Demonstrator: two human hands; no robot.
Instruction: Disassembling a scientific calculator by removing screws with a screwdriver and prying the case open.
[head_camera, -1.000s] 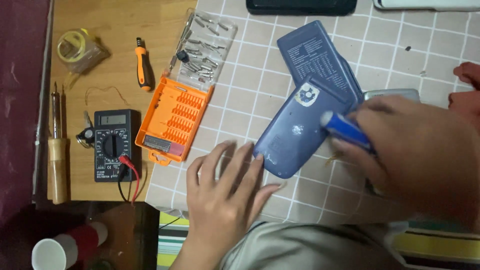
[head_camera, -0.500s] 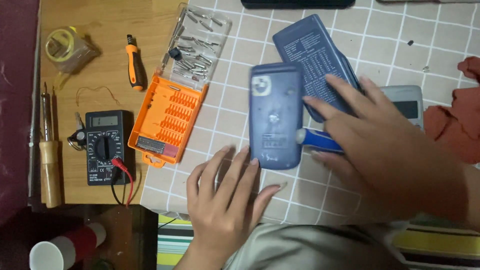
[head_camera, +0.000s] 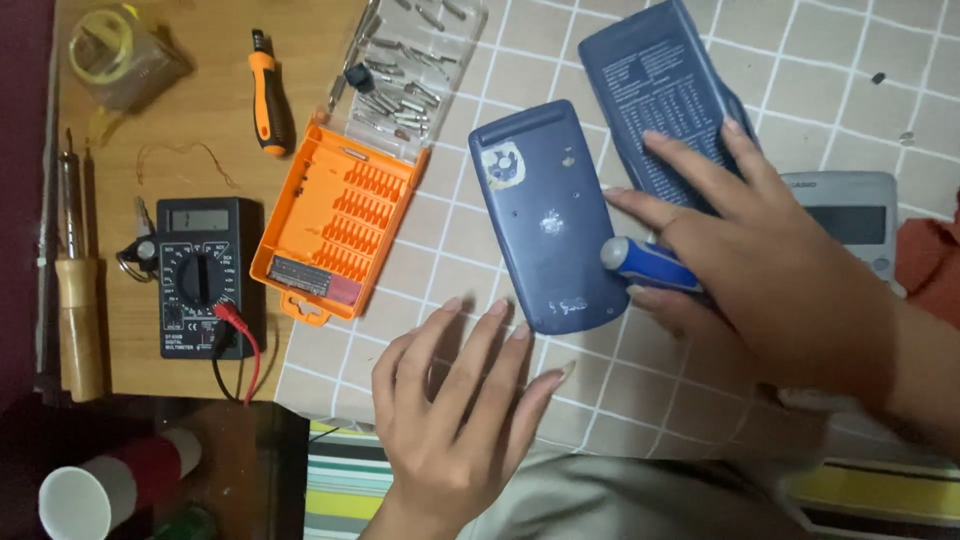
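A dark blue calculator body (head_camera: 548, 215) lies back side up on the white checked tablecloth (head_camera: 850, 90). My right hand (head_camera: 770, 280) rests over its right edge and grips a screwdriver with a blue and white handle (head_camera: 645, 265). Its fingers also reach onto a second dark blue cover (head_camera: 660, 90) lying further back. My left hand (head_camera: 455, 410) lies flat on the cloth, fingers spread, just in front of the calculator body, holding nothing.
An open orange bit set (head_camera: 335, 225) with a clear lid of loose bits (head_camera: 415, 70) sits left of the calculator. A black multimeter (head_camera: 200, 275), an orange-handled screwdriver (head_camera: 268, 90), a wooden-handled soldering iron (head_camera: 75, 300), solder (head_camera: 110, 50), a grey calculator (head_camera: 845, 215) and a paper cup (head_camera: 85, 495) lie around.
The blue calculator body went from tilted to lying flat and straight on the cloth. My right hand slid right with the screwdriver, its fingers now on the far cover. My left hand stayed put.
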